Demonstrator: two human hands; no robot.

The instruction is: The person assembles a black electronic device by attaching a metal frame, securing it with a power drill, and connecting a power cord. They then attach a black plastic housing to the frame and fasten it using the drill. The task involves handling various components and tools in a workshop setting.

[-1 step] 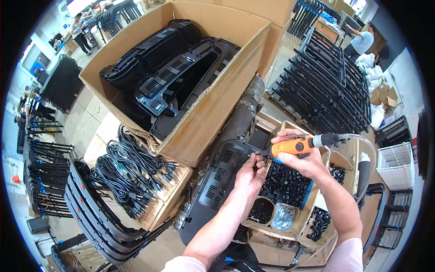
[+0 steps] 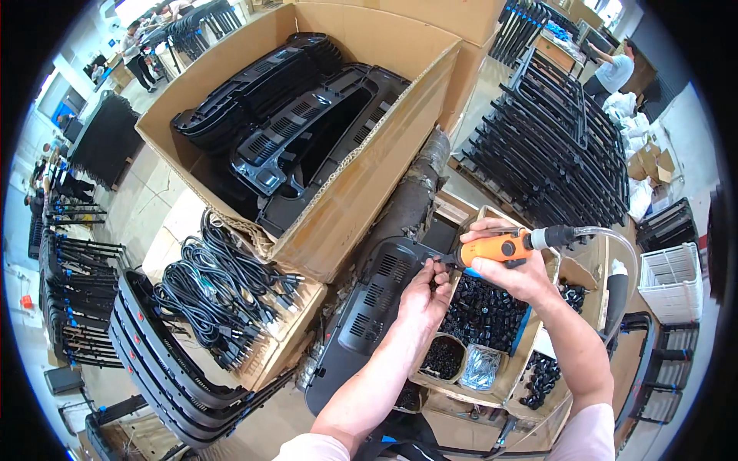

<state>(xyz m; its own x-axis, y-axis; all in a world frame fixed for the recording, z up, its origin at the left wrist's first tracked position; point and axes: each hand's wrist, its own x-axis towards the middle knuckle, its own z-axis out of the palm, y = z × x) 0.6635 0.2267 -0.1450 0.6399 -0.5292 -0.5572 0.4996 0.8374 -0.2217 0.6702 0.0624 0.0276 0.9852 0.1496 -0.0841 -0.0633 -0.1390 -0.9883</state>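
Note:
My right hand [image 2: 516, 269] is wrapped round an orange air screwdriver [image 2: 492, 250], with a clear hose leading off its back end to the right. The tool lies almost level, its nose pointing left. Just left of that nose, the fingers of my left hand [image 2: 425, 296] are pinched at the upper right edge of a black vented plastic panel [image 2: 361, 315]. Whatever sits between those fingertips is too small to make out. The panel rests at a slant below the hands, and my left forearm covers part of it.
Right of the panel, a divided cardboard tray holds black plastic parts [image 2: 484, 315], dark small pieces [image 2: 442, 358] and silver screws [image 2: 481, 367]. A large carton [image 2: 369, 177] of black panels stands ahead. Bundled black cables [image 2: 219, 288] and stacked curved panels [image 2: 165, 376] lie left.

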